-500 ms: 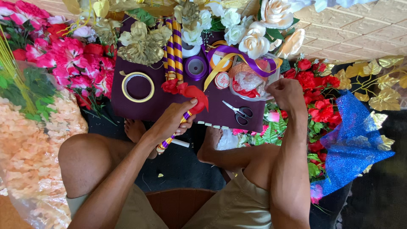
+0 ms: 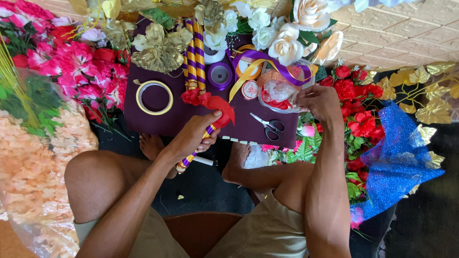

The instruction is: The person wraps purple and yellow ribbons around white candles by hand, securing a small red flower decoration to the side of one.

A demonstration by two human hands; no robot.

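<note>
Right hand has lifted over the purple board

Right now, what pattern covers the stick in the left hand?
Purple and gold spiral stripes on the stick, head view.

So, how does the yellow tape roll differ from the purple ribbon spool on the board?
The yellow tape roll is a wide, thin ring, and the dark purple board shows through its large hole. The purple ribbon spool is smaller across, with a thick purple band and a small centre hole. The tape roll lies apart on the left; the spool sits beside the striped sticks. Both lie flat on the board.
</note>
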